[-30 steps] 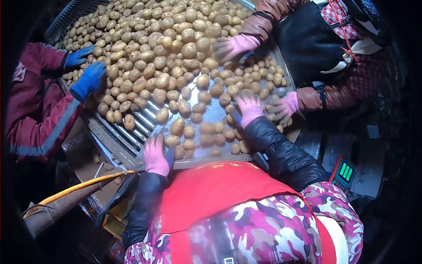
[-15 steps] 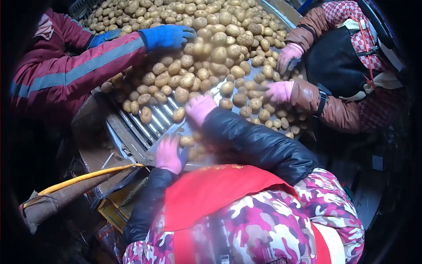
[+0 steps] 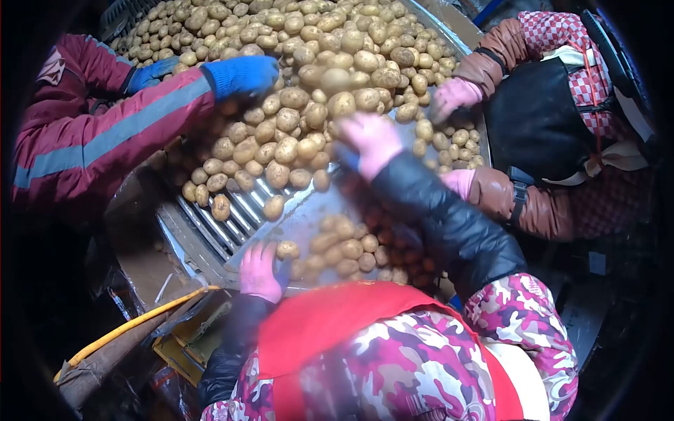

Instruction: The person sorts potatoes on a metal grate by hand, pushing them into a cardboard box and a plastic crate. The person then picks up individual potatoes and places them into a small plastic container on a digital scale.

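Note:
My left hand (image 3: 260,272), in a pink glove with a bluish palm, rests at the near edge of the metal tray (image 3: 302,217). Its fingers are apart, beside a single potato (image 3: 288,250), and it holds nothing. Farther out, my right hand (image 3: 372,144), gloved the same way and blurred, reaches to the front of the big potato heap (image 3: 288,123). Its fingers look stretched towards the potatoes, with none seen in its grasp. Between my arms lies a smaller group of potatoes (image 3: 347,249), partly shaded by my right sleeve.
Metal bars (image 3: 225,224) form a grate left of the tray. A person in a maroon sleeve (image 3: 119,137) has blue gloves over the heap. At right, another person's pink glove (image 3: 456,98) touches potatoes. A yellow hose (image 3: 133,321) runs at lower left.
My right hand has moved away from my body, up and right to the heap. More potatoes show near me on the tray. My left hand stays at the edge; the co-workers' hands have shifted.

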Demonstrator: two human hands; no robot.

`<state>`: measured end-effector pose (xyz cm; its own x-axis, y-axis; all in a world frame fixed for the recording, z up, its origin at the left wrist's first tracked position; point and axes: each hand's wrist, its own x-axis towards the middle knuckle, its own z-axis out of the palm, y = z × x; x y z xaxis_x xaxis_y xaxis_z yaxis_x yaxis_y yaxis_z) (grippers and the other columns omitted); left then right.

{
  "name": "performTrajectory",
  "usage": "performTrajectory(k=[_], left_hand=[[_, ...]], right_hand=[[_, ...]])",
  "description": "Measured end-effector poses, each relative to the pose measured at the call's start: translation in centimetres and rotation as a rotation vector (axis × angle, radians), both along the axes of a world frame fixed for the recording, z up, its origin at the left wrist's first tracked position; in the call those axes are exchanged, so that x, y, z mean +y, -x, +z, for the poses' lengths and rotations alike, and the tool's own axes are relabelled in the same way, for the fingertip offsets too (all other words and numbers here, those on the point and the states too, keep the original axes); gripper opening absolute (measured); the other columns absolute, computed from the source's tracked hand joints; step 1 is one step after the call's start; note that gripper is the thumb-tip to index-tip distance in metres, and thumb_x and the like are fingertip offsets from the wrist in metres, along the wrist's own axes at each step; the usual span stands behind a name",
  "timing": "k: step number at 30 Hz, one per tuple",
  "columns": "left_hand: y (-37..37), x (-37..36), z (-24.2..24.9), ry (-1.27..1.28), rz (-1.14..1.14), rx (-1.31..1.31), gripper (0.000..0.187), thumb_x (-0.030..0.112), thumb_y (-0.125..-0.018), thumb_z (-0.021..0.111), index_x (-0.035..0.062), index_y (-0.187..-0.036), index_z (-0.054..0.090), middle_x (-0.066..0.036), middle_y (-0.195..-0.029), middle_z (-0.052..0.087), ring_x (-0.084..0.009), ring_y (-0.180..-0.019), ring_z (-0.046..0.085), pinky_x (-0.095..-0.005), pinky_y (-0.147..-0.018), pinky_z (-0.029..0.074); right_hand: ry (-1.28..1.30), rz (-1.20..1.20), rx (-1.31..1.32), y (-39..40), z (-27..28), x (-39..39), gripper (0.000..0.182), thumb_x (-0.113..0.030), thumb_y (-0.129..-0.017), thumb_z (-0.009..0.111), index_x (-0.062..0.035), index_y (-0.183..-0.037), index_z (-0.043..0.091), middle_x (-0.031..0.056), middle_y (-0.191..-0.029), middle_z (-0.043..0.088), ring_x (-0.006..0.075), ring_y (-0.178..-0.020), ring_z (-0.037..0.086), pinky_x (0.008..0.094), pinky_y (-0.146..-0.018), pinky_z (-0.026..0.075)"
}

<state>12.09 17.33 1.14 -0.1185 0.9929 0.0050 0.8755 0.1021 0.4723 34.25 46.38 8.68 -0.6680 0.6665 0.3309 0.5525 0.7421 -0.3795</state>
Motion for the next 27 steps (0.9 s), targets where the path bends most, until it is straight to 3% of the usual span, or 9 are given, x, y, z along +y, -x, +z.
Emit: performTrajectory(k=[1, 8, 12, 17, 20, 21, 24, 26, 27], left_hand=[[0.1, 0.1, 0.2, -0.001, 0.009, 0.003, 0.045, 0.028, -0.09, 0.077, 0.0033, -0.125, 0.066, -0.021, -0.129, 0.065, -0.0442, -0.125, 0.058, -0.0526, -0.108, 0.047], [0.4, -0.3, -0.4, -0.084, -0.024, 0.049, 0.047, 0.033, -0.091, 0.076, 0.0036, -0.126, 0.066, -0.02, -0.127, 0.065, -0.0428, -0.12, 0.059, -0.0537, -0.101, 0.048], [0.3, -0.2, 0.1, -0.144, -0.009, 0.012, 0.044, 0.029, -0.089, 0.078, 0.0039, -0.123, 0.067, -0.019, -0.122, 0.068, -0.0414, -0.114, 0.062, -0.0512, -0.098, 0.051], [0.6, -0.9, 0.1, -0.139, 0.028, -0.188, 0.042, 0.023, -0.091, 0.077, 0.0038, -0.127, 0.068, -0.018, -0.12, 0.069, -0.0381, -0.113, 0.064, -0.0481, -0.097, 0.051], [-0.9, -0.6, 0.2, -0.17, 0.243, -0.657, 0.043, 0.021, -0.097, 0.072, 0.0054, -0.136, 0.065, -0.013, -0.119, 0.071, -0.0296, -0.113, 0.066, -0.0413, -0.098, 0.052], [-1.1, -0.2, 0.7, -0.125, 0.311, -0.927, 0.049, 0.019, -0.096, 0.073, 0.0047, -0.141, 0.06, -0.013, -0.123, 0.069, -0.0271, -0.114, 0.066, -0.0396, -0.098, 0.053], [-1.0, 1.4, 2.2, -0.01, 0.634, -1.84, 0.067, 0.017, -0.097, 0.073, 0.0048, -0.155, 0.042, -0.015, -0.136, 0.061, -0.025, -0.119, 0.064, -0.0358, -0.097, 0.056], [-1.1, 0.9, 1.6, -0.216, 0.192, -1.336, 0.06, 0.042, -0.105, 0.059, 0.0099, -0.153, 0.045, -0.015, -0.139, 0.06, -0.0274, -0.12, 0.063, -0.0408, -0.097, 0.058], [-0.1, 0.2, 1.2, -0.045, 0.291, -1.842, 0.064, 0.053, -0.106, 0.051, 0.0118, -0.154, 0.045, -0.015, -0.141, 0.059, -0.0296, -0.122, 0.063, -0.0464, -0.1, 0.057]], right_hand=[[0.0, -0.125, -0.158, 0.8, 0.0, 1.7, 0.043, -0.034, -0.091, 0.071, -0.0092, -0.126, 0.063, 0.0175, -0.118, 0.064, 0.0409, -0.106, 0.064, 0.05, -0.091, 0.053], [0.299, -0.357, -0.528, 6.0, -0.6, 5.7, 0.056, -0.044, -0.093, 0.071, -0.0123, -0.138, 0.059, 0.0214, -0.133, 0.06, 0.0404, -0.124, 0.062, 0.0497, -0.102, 0.052], [0.421, -0.375, -0.392, 3.7, 0.4, 4.8, 0.064, -0.061, -0.094, 0.061, -0.0105, -0.133, 0.065, 0.024, -0.13, 0.068, 0.0424, -0.124, 0.062, 0.0514, -0.106, 0.05], [0.742, 0.001, 0.055, 0.5, -1.8, -3.0, 0.05, -0.048, -0.099, 0.056, -0.0058, -0.122, 0.067, 0.0208, -0.114, 0.071, 0.037, -0.109, 0.069, 0.0459, -0.094, 0.054], [1.197, -0.044, 0.293, 1.2, 0.5, -8.7, 0.046, -0.042, -0.1, 0.061, -0.0059, -0.128, 0.066, 0.0165, -0.108, 0.071, 0.0307, -0.102, 0.07, 0.0422, -0.087, 0.056], [1.218, -0.131, 0.315, 2.0, 0.6, -10.7, 0.048, -0.04, -0.099, 0.063, -0.0054, -0.132, 0.065, 0.0154, -0.106, 0.071, 0.029, -0.101, 0.071, 0.0408, -0.087, 0.056], [0.999, 0.18, 0.139, 3.5, 0.1, -12.5, 0.059, -0.036, -0.1, 0.068, -0.0099, -0.15, 0.055, 0.0155, -0.108, 0.073, 0.0266, -0.102, 0.072, 0.0387, -0.092, 0.056], [0.891, 0.232, 0.059, 5.2, -0.6, -12.4, 0.053, -0.033, -0.098, 0.069, -0.0147, -0.146, 0.059, 0.0174, -0.116, 0.072, 0.029, -0.104, 0.073, 0.0398, -0.094, 0.056], [0.857, 0.163, -0.037, 6.4, 0.0, -11.8, 0.047, -0.029, -0.097, 0.069, -0.0186, -0.142, 0.064, 0.0187, -0.122, 0.071, 0.0314, -0.106, 0.072, 0.0407, -0.096, 0.057]])
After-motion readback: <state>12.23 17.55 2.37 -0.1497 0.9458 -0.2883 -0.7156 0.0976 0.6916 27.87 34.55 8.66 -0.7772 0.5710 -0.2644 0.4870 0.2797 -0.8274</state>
